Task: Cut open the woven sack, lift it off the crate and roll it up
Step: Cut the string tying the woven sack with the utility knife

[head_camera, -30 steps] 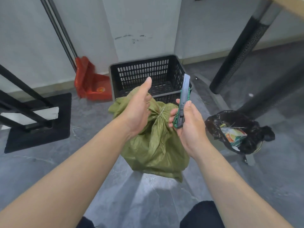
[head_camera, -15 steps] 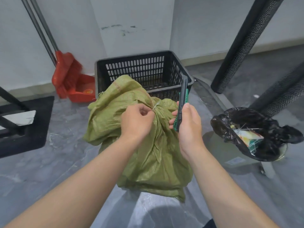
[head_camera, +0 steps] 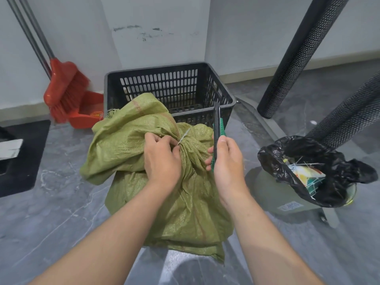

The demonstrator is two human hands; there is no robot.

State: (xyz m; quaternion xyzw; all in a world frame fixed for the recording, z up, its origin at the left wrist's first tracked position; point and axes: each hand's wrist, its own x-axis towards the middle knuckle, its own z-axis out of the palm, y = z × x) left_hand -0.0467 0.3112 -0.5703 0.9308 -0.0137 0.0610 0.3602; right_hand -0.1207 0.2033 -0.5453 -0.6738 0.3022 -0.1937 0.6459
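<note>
Sack (head_camera: 164,182): green, on floor, touching front of black crate (head_camera: 168,89), neck bunched and bound by pale tie (head_camera: 184,136). Left hand (head_camera: 162,159): pinched shut on sack neck at tie. Right hand (head_camera: 228,161): closed around knife (head_camera: 217,128), held upright just right of neck. Bin (head_camera: 308,165): black-lined, right of sack.
</note>
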